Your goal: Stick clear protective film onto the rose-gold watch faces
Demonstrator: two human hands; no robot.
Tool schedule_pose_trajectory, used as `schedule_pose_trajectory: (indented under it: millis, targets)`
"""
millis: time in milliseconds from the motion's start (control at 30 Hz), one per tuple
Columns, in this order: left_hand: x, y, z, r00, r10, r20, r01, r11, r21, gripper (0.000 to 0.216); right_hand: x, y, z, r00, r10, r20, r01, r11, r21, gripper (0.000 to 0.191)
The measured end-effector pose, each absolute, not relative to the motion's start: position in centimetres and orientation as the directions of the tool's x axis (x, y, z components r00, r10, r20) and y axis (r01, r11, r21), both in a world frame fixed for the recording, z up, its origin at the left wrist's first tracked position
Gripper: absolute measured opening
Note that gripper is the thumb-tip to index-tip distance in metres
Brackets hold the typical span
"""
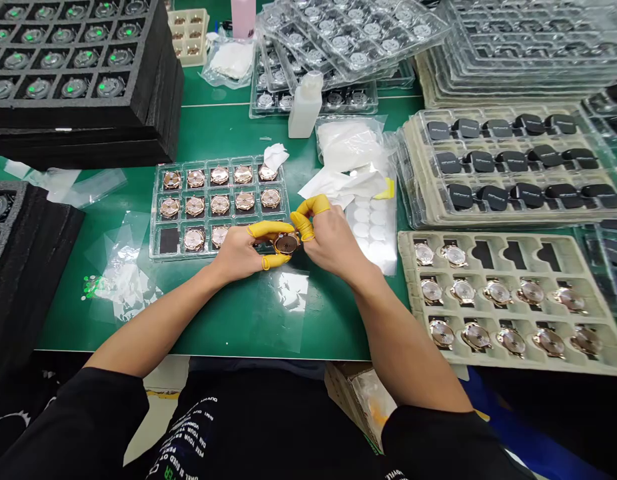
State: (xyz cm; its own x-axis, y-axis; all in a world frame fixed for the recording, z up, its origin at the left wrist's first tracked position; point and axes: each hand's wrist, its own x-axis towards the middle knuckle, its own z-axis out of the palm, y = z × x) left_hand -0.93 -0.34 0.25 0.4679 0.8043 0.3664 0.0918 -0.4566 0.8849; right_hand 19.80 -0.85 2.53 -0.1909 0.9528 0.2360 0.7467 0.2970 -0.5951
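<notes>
Between the thumb and finger of my left hand [242, 252], which wear yellow finger cots, is a rose-gold watch case [286, 243] with a dark face side toward me. My right hand [328, 239], also in yellow finger cots, is bent with its fingertips pressed together at the case's right edge. Whether those fingers hold anything small cannot be made out. Just behind my hands lies a clear plastic tray [152, 227] with rows of similar watch cases; its front-left pocket shows only a dark pad. A crumpled white wipe [275, 157] rests on its back-right corner.
At right lies a beige tray [493, 263] of watch cases, with stacked clear trays [413, 200] of black pieces behind it. White round stickers [369, 223], a white bottle [305, 107] and wipes [348, 143] lie ahead. Black foam trays [161, 113] stack up at left.
</notes>
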Motion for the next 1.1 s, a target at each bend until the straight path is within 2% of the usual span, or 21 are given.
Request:
schedule_pose_trajectory:
  millis: [100, 200, 400, 567, 733, 867, 1100]
  targets:
    - [-0.9, -0.5, 0.4, 0.472, 0.826, 0.307, 0.092, -0.393, 0.915, 0.049, 19.7, -0.8, 1.5, -0.168, 0.943, 0.288, 0.767, 0.309, -0.562, 0.008]
    - [-0.9, -0.5, 0.5, 0.493, 0.819, 0.294, 0.118, -0.398, 0.910, 0.045, 19.8, -0.9, 1.1, -0.148, 0.939, 0.311, 0.774, 0.306, -0.555, 0.013]
    - [-0.8, -0.6, 0.6, 0.471, 0.851, 0.231, 0.106, -0.314, 0.943, 0.050, 19.5, -1.0, 1.6, 0.003, 0.937, 0.350, 0.691, 0.251, -0.678, 0.018]
    - [-0.6, -0.4, 0.8, 0.404, 0.908, 0.107, 0.147, -0.180, 0.973, 0.055, 19.4, -0.8, 2.4, 0.209, 0.950, 0.233, 0.389, 0.138, -0.911, 0.030]
    - [-0.4, 0.0, 0.6, 0.272, 0.962, -0.001, 0.119, -0.032, 0.992, 0.058, 18.2, -1.4, 3.2, 0.216, 0.976, 0.017, 0.116, -0.008, -0.993, 0.051]
    - [-0.3, 0.1, 0.5, 0.273, 0.962, -0.014, 0.078, -0.007, 0.997, 0.058, 16.8, -2.3, 3.2, 0.204, 0.975, -0.085, 0.105, -0.108, -0.989, 0.052]
    - [-0.3, 0.2, 0.9, 0.289, 0.957, -0.038, 0.062, 0.021, 0.998, 0.061, 16.5, -2.6, 2.4, 0.136, 0.981, -0.138, 0.146, -0.157, -0.977, 0.050]
